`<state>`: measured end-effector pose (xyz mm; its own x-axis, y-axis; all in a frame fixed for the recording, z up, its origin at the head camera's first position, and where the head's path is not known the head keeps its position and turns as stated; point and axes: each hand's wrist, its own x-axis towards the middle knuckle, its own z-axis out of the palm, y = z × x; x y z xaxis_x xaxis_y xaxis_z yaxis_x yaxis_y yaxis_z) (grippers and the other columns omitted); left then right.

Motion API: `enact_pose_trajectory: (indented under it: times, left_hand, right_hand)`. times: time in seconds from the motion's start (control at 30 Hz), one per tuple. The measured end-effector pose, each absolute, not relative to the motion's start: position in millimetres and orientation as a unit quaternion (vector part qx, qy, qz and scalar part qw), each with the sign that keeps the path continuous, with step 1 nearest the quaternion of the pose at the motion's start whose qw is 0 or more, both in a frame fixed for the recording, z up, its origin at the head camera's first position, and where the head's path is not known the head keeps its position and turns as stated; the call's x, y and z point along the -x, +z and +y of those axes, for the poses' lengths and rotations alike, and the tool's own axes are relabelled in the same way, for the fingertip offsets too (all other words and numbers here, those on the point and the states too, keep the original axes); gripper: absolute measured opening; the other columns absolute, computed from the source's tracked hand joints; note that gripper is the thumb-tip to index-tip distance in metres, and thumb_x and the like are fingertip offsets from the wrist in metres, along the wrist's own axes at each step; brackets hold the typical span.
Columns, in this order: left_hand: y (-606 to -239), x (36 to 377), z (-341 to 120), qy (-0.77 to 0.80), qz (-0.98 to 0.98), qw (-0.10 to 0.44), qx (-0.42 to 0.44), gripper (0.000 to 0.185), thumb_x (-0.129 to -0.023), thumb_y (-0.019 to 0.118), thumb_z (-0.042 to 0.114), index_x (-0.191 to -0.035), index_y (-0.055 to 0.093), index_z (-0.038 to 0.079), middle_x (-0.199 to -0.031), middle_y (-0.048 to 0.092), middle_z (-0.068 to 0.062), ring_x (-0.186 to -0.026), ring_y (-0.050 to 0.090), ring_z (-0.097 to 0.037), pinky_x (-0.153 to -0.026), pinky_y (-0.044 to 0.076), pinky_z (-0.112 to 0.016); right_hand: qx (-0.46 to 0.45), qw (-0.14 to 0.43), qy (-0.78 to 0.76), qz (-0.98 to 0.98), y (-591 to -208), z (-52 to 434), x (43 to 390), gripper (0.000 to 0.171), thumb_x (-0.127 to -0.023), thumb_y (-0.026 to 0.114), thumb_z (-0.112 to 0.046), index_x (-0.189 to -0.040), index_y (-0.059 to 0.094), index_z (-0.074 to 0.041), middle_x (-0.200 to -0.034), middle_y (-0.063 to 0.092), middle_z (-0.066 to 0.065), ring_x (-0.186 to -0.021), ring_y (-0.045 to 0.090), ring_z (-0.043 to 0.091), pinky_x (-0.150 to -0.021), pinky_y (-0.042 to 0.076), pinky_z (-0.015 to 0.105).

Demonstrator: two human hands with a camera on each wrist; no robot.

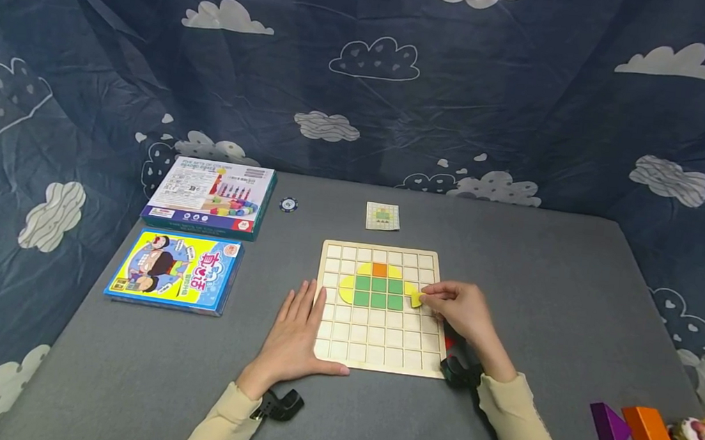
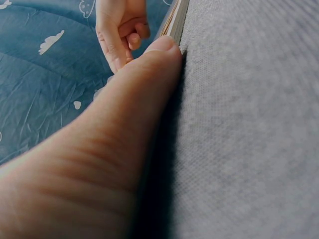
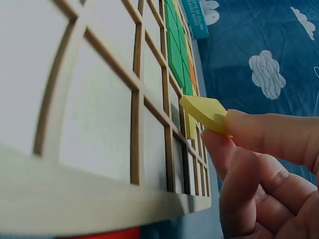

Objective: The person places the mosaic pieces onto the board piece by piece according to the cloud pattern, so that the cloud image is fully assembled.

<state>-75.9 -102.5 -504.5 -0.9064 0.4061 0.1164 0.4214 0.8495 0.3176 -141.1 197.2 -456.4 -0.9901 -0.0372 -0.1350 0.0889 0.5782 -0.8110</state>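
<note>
The right hand [image 1: 465, 312] pinches a small yellow piece [image 1: 415, 298] between thumb and curled fingers, holding it tilted just above the cells at the 3 o'clock edge of the wooden grid board [image 1: 372, 351]; the wrist view shows the yellow piece [image 3: 204, 112] raised off the grid board [image 3: 99, 129], not yet seated. The left hand [image 1: 297, 330] lies flat with straight fingers at the board's 8 o'clock corner, thumb along the lower edge, holding nothing. The board rests on a grey table [image 1: 512, 262], backed all round by a dark blue cloth printed with clouds [image 1: 365, 74]. The piece sits just right of a pattern already laid in the grid: green squares [image 1: 379, 292], an orange square [image 1: 379, 270] at 12 o'clock, yellow curved pieces at top and left. It is bright yellow and thin, with one rounded edge. At 12 o'clock beyond the board lies a small pattern card [image 1: 383, 216]; at 10 o'clock two boxes [image 1: 200, 235]; at 4 o'clock purple and orange blocks [image 1: 633, 430]
</note>
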Motion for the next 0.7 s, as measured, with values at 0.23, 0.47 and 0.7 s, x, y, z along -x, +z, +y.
enact_pose_trajectory:
  times: [0.23,0.47,0.7]
  left_hand:
    - [-504.7,76.4,-102.9,-0.167,-0.962,0.021,0.216,0.134,-0.059,0.060,0.084,-0.151,0.011,-0.001,-0.155,0.008,-0.023,-0.143,0.000,-0.032,-0.113,0.001,-0.045]
    - [-504.5,76.5,-102.6,-0.170,-0.961,0.026,0.217,0.134,-0.059,0.060,0.084,-0.150,0.013,-0.002,-0.155,0.008,-0.023,-0.143,0.002,-0.032,-0.113,0.002,-0.045]
    - [-504.5,76.5,-102.7,-0.170,-0.960,0.029,0.219,0.134,-0.059,0.061,0.083,-0.150,0.013,-0.002,-0.155,0.008,-0.023,-0.142,0.002,-0.033,-0.113,0.002,-0.046]
  right_hand:
    - [-0.019,0.087,-0.456,0.886,-458.3,189.9,141.1,0.014,-0.082,0.074,-0.013,-0.090,0.072,-0.001,-0.069,0.065,0.006,-0.053,0.052,0.018,-0.044,0.040,0.026]
    - [-0.010,0.085,-0.444,0.892,-459.8,188.2,141.2,0.013,-0.083,0.073,-0.012,-0.089,0.070,0.000,-0.070,0.064,0.005,-0.055,0.053,0.017,-0.047,0.042,0.026]
    - [0.017,0.063,-0.402,0.913,-461.4,187.0,141.4,0.011,-0.081,0.075,-0.013,-0.085,0.070,-0.003,-0.070,0.062,0.001,-0.060,0.052,0.015,-0.053,0.040,0.027]
